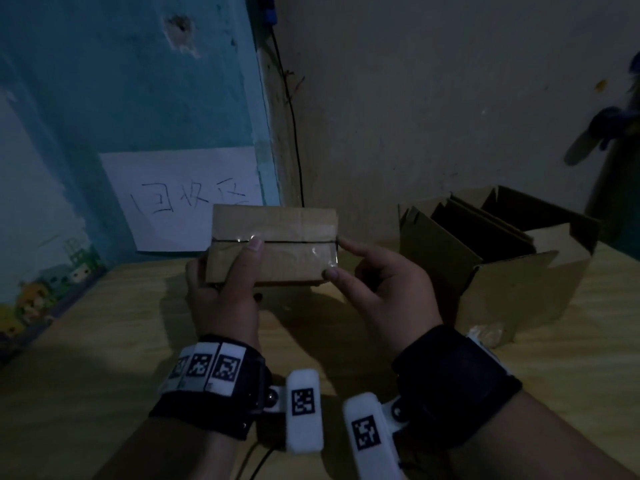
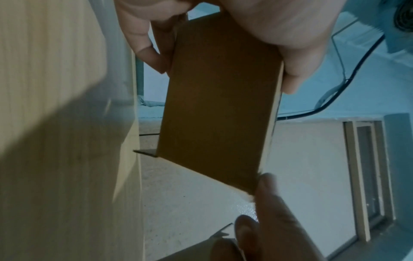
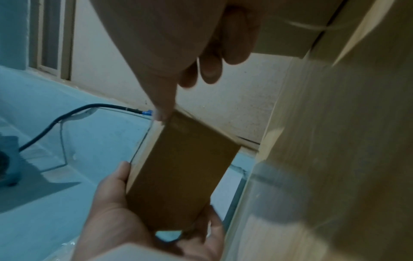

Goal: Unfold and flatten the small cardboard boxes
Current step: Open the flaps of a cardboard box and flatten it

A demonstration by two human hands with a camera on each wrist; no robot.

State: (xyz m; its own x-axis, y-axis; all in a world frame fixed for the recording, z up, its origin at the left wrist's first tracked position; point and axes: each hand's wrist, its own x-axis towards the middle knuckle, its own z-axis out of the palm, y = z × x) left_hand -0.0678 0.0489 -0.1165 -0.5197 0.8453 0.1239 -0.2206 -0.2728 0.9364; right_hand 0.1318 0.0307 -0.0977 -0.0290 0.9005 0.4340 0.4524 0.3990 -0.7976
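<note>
A small brown cardboard box (image 1: pixel 287 261), closed, with clear tape along its top seam, is held above the wooden table (image 1: pixel 104 341). My left hand (image 1: pixel 235 282) grips its left end, thumb on the seam and fingers behind. My right hand (image 1: pixel 374 282) meets the right end: the index tip is at the seam's end, the thumb tip is on the shiny tape at the near corner, and the other fingers are curled. The left wrist view shows the box's dark underside (image 2: pixel 219 98), my left hand (image 2: pixel 290 35) and the right fingers (image 2: pixel 268 203). The right wrist view shows the box (image 3: pixel 183 176), my right index finger (image 3: pixel 165 98) and my left hand (image 3: pixel 111 203).
A large open carton (image 1: pixel 519 282) stands on the table to the right, with flat cardboard pieces (image 1: pixel 485 230) upright inside. A crumpled bit of clear tape (image 1: pixel 486 332) lies in front of it. A white handwritten paper sign (image 1: pixel 187 199) leans on the blue wall behind. A black cable (image 1: pixel 294 133) runs down the corner.
</note>
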